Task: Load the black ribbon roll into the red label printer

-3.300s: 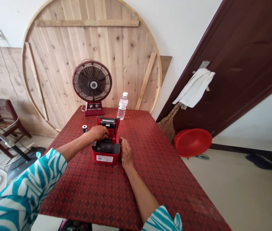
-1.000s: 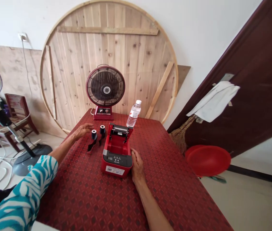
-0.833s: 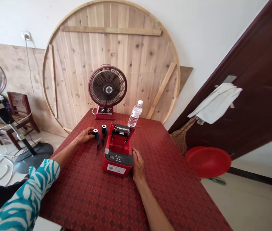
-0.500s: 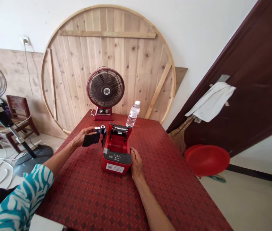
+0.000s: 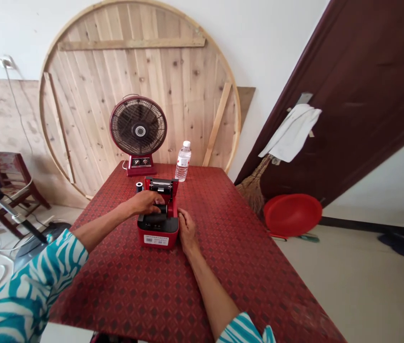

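Observation:
A red and black receipt printer point(image 5: 158, 239) stands on the table with its lid raised at the back. My left hand point(image 5: 144, 202) is closed around a dark paper roll point(image 5: 162, 208) inside the printer's opening. A loose dark flap of the paper lies over the front panel, and my fingers hide part of the roll. Against the printer's right side, my right hand point(image 5: 187, 229) grips the casing with bent fingers. Behind my left hand, a second paper roll point(image 5: 139, 187) stands upright, left of the raised lid.
A water bottle point(image 5: 183, 162) and a red table fan point(image 5: 139, 133) stand toward the back of the red patterned table point(image 5: 223, 267). A round wooden board point(image 5: 173, 90) leans on the wall. Right of the table are a broom point(image 5: 254, 188) and a red basin point(image 5: 293, 215).
My left hand has moved the paper roll right and down into the open printer. The other roll now stands apart behind it. My right hand stays at the printer's side; the view has shifted right.

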{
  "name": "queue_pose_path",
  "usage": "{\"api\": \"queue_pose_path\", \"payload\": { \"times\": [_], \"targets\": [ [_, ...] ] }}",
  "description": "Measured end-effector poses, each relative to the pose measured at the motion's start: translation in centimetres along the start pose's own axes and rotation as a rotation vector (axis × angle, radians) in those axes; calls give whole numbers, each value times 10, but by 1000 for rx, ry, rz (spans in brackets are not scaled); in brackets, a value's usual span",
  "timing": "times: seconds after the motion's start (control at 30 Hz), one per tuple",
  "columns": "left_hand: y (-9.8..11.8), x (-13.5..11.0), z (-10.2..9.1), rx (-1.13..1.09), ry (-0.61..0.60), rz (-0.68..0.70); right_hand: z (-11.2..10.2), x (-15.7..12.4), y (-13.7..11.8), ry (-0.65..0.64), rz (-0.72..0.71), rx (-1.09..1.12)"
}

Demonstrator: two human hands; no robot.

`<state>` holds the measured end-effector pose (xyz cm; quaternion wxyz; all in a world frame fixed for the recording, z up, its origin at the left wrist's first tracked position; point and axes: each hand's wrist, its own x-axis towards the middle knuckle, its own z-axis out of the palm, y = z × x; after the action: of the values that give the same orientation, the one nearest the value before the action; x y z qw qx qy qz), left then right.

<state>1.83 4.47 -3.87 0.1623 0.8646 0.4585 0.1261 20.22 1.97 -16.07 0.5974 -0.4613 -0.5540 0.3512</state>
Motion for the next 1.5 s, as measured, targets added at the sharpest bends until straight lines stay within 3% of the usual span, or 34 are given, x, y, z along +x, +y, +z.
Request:
{"api": "queue_pose_path", "payload": {
  "times": [0.1, 0.27, 0.37, 0.47, 0.6, 0.77, 0.9, 1.03, 1.23, 1.33, 1.5],
  "targets": [
    [-2, 12, 7, 51, -95, 18, 1, 1, 2, 15, -10, 8],
    [-5, 20, 14, -10, -86, -80, 0, 0, 1, -10, -12, 4],
    [-2, 10, 8, -133, -87, -47, -1, -1, 0, -7, -13, 4],
    [6, -13, 5, -280, 55, -53, -2, 0, -1, -6, -10, 9],
    [20, -46, 16, -343, 291, -60, -3, 1, -3, -20, 2, -2],
    [23, -60, 29, -305, 335, 138, -3, -3, 0, -10, 23, -3],
    [16, -62, 32, -276, 373, 174, -2, 5, 2, 44, 75, 106],
    [13, -66, 34, -174, 430, 198, -1, 41, -22, 130, 98, 195],
    [20, -70, 30, -36, 436, 209, 18, 85, -74, -9, 1, 225],
    [23, -70, 28, 1, 425, 251, 23, 79, -77, 1, -77, 174],
    [28, -72, 27, 111, 469, 302, 11, 39, -75, -7, -189, 38]
  ]
}}
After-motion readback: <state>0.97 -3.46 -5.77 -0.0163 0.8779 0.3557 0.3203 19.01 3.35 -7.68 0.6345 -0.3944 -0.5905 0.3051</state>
